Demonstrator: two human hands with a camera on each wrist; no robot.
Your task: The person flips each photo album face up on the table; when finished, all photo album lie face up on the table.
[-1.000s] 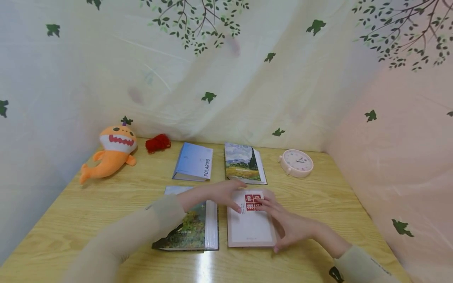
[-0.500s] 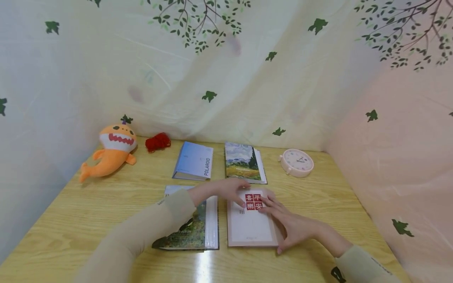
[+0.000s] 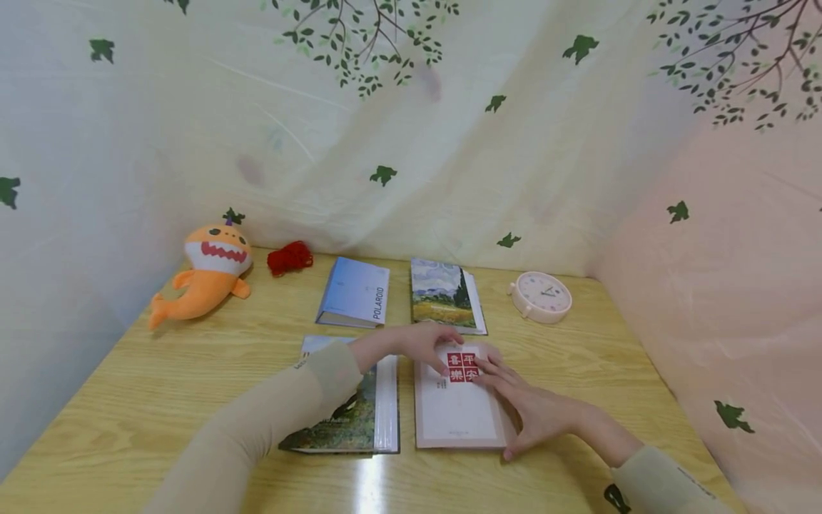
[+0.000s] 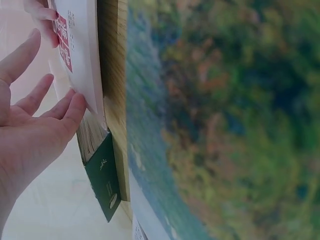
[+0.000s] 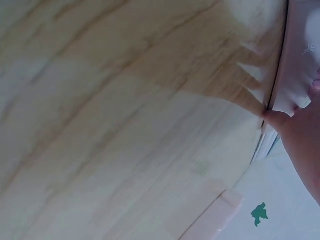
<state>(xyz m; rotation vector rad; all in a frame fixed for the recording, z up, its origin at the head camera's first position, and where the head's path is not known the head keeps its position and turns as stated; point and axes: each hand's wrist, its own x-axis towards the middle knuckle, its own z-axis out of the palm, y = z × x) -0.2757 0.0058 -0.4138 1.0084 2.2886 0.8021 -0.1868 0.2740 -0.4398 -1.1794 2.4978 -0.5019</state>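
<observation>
A pale pink-and-white book with red square characters [image 3: 457, 417] lies flat at the near middle right of the table. The fingertips of my left hand [image 3: 424, 343] touch its far left part; in the left wrist view those fingers are spread and loosely bent. My right hand [image 3: 542, 410] lies spread over the book's right side, fingertips on the cover and thumb by the near right corner. In the right wrist view a digit touches the book's edge. Under my left forearm, a photo album with a painted garden cover [image 3: 349, 421] is partly hidden.
Behind these lie a blue album marked POLAROID [image 3: 356, 289] and a landscape-painting album [image 3: 439, 293]. A pink round clock [image 3: 542, 294] stands at the back right. An orange plush shark [image 3: 212, 278] and red yarn [image 3: 290, 258] sit at the back left of the wooden table [image 3: 193, 400].
My left hand has shifted a little to the right along the far part of the book. The right hand has moved only slightly, and the book looks unmoved.
</observation>
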